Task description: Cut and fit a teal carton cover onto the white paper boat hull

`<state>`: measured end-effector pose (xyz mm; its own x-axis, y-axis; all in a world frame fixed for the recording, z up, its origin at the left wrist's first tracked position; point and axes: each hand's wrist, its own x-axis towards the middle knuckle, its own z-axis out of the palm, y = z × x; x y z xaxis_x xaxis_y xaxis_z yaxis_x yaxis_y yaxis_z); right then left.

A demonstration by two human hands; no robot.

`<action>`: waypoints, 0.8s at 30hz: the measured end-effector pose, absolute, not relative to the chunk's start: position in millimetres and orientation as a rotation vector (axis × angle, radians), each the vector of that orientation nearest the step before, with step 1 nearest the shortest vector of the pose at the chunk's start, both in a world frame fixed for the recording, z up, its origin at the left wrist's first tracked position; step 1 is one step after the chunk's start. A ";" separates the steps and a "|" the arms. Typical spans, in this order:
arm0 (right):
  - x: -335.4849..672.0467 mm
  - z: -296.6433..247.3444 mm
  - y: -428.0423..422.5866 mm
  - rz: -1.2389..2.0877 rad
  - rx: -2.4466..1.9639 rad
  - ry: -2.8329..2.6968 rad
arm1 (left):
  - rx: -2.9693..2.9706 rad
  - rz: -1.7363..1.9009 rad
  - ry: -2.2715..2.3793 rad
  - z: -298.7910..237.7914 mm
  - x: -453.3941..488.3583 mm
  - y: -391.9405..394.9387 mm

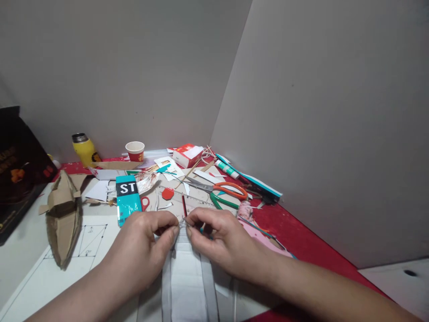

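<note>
My left hand (147, 239) and my right hand (214, 237) meet fingertip to fingertip over the middle of the table. Both pinch a small thin piece between thumb and forefinger, too small to name. Below the hands lies a white paper piece with grey strips (186, 281). A red pencil (184, 206) lies just beyond my fingers. A teal box marked ST (127, 198) stands close to my left hand.
A cardboard boat model (63, 214) sits at the left on a sheet with drawn lines (89, 241). Scissors with orange and green handles (228, 193), a glue stick (227, 169), a red box (187, 154), a paper cup (135, 150) and a yellow bottle (84, 150) lie further back. Grey walls close the corner.
</note>
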<state>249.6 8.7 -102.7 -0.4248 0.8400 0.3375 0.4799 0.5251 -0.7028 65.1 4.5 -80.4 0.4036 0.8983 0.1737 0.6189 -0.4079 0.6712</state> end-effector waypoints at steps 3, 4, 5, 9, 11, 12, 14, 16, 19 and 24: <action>249.7 -102.1 7.9 0.684 -1.070 -2.093 | 2.165 0.714 1.305 -81.3 65.9 4.2; 249.7 -101.9 7.7 0.683 -1.072 -2.095 | 2.167 0.712 1.308 -81.5 66.0 4.3; 249.7 -101.7 7.6 0.682 -1.074 -2.098 | 2.169 0.710 1.308 -81.6 66.1 4.6; 249.5 -101.2 7.9 0.692 -1.076 -2.103 | 2.167 0.707 1.307 -81.6 66.6 5.6; 249.6 -101.5 8.3 0.693 -1.076 -2.100 | 2.159 0.701 1.304 -81.3 67.2 5.3; 249.6 -101.8 8.4 0.695 -1.077 -2.101 | 2.153 0.698 1.304 -81.1 67.5 5.0; 249.9 -102.7 8.7 0.702 -1.083 -2.103 | 2.138 0.699 1.306 -80.9 68.2 4.3; 249.9 -103.6 8.9 0.710 -1.089 -2.105 | 2.123 0.711 1.301 -81.0 68.5 3.8; 249.3 -104.2 9.1 0.713 -1.094 -2.101 | 2.090 0.747 1.279 -81.6 68.6 3.5; 248.0 -102.6 8.8 0.731 -1.081 -2.086 | 2.037 0.785 1.269 -81.9 69.0 2.5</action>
